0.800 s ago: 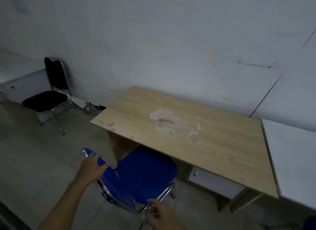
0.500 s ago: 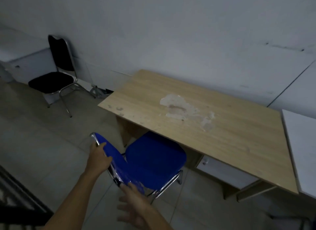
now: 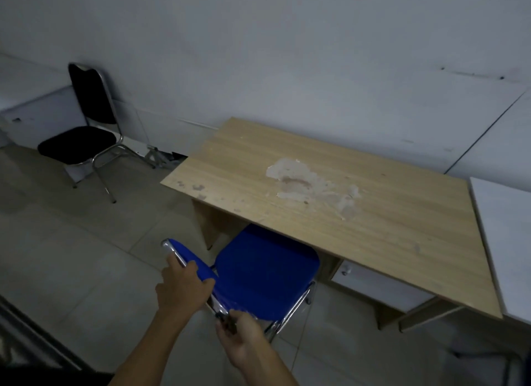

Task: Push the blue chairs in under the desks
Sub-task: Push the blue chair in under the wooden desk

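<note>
A blue chair (image 3: pixel 264 270) with a chrome frame stands at the front of a wooden desk (image 3: pixel 330 207). The far part of its seat is tucked under the desk's front edge; the backrest points toward me. My left hand (image 3: pixel 182 289) grips the top of the blue backrest near its middle. My right hand (image 3: pixel 241 337) holds the chrome frame at the backrest's right corner. The desktop has a pale worn patch in its middle.
A black chair (image 3: pixel 83 127) with a chrome frame stands by the wall at the left. A white desk (image 3: pixel 505 242) adjoins the wooden one on the right. A white drawer unit (image 3: pixel 373 288) sits under the wooden desk's right side. Tiled floor lies open to the left.
My right hand has come up from below and closed on the backrest's right corner. My left hand has slid toward the middle of the backrest. The view has shifted a little.
</note>
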`<state>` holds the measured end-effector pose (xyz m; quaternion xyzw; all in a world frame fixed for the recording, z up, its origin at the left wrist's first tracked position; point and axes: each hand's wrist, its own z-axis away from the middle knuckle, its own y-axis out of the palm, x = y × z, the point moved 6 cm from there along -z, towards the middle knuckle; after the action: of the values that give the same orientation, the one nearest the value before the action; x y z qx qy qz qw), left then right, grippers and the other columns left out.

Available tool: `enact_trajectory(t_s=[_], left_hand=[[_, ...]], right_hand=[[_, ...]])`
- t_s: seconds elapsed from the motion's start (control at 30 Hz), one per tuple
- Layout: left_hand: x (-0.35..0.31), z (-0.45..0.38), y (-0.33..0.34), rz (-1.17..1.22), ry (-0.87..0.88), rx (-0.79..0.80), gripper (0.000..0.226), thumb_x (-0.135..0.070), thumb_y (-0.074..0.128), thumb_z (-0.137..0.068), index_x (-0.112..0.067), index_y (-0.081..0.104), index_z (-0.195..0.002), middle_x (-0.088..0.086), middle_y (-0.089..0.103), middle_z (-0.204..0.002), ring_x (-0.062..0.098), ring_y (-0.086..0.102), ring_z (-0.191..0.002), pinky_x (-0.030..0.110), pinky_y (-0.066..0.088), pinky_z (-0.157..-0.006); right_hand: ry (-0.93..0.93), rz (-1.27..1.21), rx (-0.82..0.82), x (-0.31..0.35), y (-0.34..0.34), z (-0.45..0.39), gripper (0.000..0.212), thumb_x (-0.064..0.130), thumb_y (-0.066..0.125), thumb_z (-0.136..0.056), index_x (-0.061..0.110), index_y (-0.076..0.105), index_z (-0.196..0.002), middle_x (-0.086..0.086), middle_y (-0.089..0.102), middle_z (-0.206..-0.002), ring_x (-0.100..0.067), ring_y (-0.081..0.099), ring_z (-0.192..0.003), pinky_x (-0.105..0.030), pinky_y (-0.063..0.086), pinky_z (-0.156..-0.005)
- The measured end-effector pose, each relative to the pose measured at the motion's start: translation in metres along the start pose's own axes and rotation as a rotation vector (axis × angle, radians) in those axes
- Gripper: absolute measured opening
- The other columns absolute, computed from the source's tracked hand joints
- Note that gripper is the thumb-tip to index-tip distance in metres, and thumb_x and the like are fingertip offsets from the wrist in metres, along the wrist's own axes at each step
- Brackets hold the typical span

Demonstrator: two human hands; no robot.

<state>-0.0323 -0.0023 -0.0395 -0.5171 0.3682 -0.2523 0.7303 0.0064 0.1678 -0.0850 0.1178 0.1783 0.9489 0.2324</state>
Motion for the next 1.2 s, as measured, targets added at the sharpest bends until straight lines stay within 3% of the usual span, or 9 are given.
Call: enact_trajectory(t_s=[0.1,0.2,0.33,0.47,0.67,0.87,1.0,1.1,1.2], left_hand=[[-0.012,0.013,0.013,-0.024,0.061,0.009,0.045,-0.064,0.06,-0.086,-0.028,0.058,-0.113,0.022,0.019,-0.162,0.043,0.021,-0.15,0.065,0.033,-0.117],[-0.028,0.026,0.026,-0.004,0.094,0.058,0.079,-0.091,0.052,-0.075,-0.032,0.057,-0.128,0.019,-0.004,-0.171,0.038,-0.005,-0.16,0.066,0.015,-0.123],[-0.052,0.043,0.032,0.04,0.105,0.136,0.098,-0.113,0.04,-0.042,-0.044,0.053,-0.11,0.015,-0.004,-0.17,0.037,-0.002,-0.159,0.067,0.012,-0.124],[-0.059,0.046,0.038,0.066,0.119,0.168,0.102,-0.115,0.043,-0.031,-0.045,0.049,-0.105,0.01,-0.015,-0.173,0.035,-0.014,-0.159,0.069,0.009,-0.123],[-0.047,0.037,0.044,0.111,0.164,0.121,0.098,-0.114,0.048,-0.033,-0.049,0.046,-0.107,0.006,-0.02,-0.174,0.032,-0.015,-0.16,0.069,0.017,-0.124],[-0.064,0.026,0.039,0.155,0.208,0.077,0.103,-0.112,0.05,-0.036,-0.04,0.051,-0.11,0.014,-0.012,-0.174,0.038,-0.008,-0.16,0.061,0.024,-0.125],[-0.077,0.013,0.033,0.206,0.21,0.05,0.114,-0.113,0.046,-0.033,-0.036,0.055,-0.117,0.015,-0.011,-0.174,0.036,-0.007,-0.16,0.058,0.025,-0.125],[-0.085,0.005,0.031,0.238,0.21,0.049,0.116,-0.113,0.044,-0.029,-0.035,0.054,-0.114,0.015,-0.012,-0.174,0.037,-0.006,-0.16,0.057,0.033,-0.122],[-0.092,-0.006,0.032,0.274,0.211,0.072,0.109,-0.107,0.056,-0.033,-0.034,0.054,-0.114,0.013,-0.014,-0.174,0.037,-0.009,-0.16,0.056,0.039,-0.117]], right_hand=[[-0.075,0.058,-0.033,0.017,-0.023,0.004,0.007,-0.007,0.056,-0.094,-0.003,0.06,-0.09,-0.017,0.063,-0.072,-0.026,0.057,-0.065,-0.033,0.048,-0.053],[-0.175,0.099,-0.077,0.036,-0.048,0.01,0.008,-0.003,0.057,-0.093,0.001,0.063,-0.095,-0.01,0.065,-0.063,-0.019,0.057,-0.059,-0.029,0.042,-0.05],[-0.321,0.101,-0.178,0.058,-0.078,0.02,0.02,0.018,0.063,-0.098,0.006,0.065,-0.113,-0.011,0.071,-0.101,-0.02,0.063,-0.083,-0.033,0.051,-0.065],[-0.4,0.212,-0.184,0.063,-0.093,0.027,0.044,0.033,0.078,-0.087,0.017,0.063,-0.124,-0.005,0.061,-0.125,-0.027,0.058,-0.117,-0.045,0.058,-0.085],[-0.488,0.375,-0.209,0.064,-0.092,0.025,0.04,0.038,0.079,-0.083,0.017,0.069,-0.115,-0.003,0.068,-0.107,-0.018,0.066,-0.092,-0.031,0.056,-0.065],[-0.493,0.34,-0.17,0.081,-0.084,0.016,0.035,0.032,0.074,-0.09,0.012,0.065,-0.118,-0.003,0.065,-0.114,-0.021,0.062,-0.105,-0.037,0.054,-0.083],[-0.507,0.385,-0.172,0.098,-0.076,0.009,0.031,0.036,0.073,-0.09,0.012,0.063,-0.107,-0.005,0.065,-0.106,-0.019,0.062,-0.093,-0.04,0.057,-0.084],[-0.498,0.403,-0.179,0.108,-0.071,0.002,0.025,0.037,0.071,-0.091,0.016,0.061,-0.097,-0.002,0.063,-0.097,-0.015,0.058,-0.081,-0.048,0.054,-0.094],[-0.497,0.386,-0.186,0.119,-0.067,-0.005,0.023,0.037,0.071,-0.092,0.017,0.059,-0.094,0.003,0.06,-0.093,-0.013,0.055,-0.08,-0.048,0.053,-0.096]])
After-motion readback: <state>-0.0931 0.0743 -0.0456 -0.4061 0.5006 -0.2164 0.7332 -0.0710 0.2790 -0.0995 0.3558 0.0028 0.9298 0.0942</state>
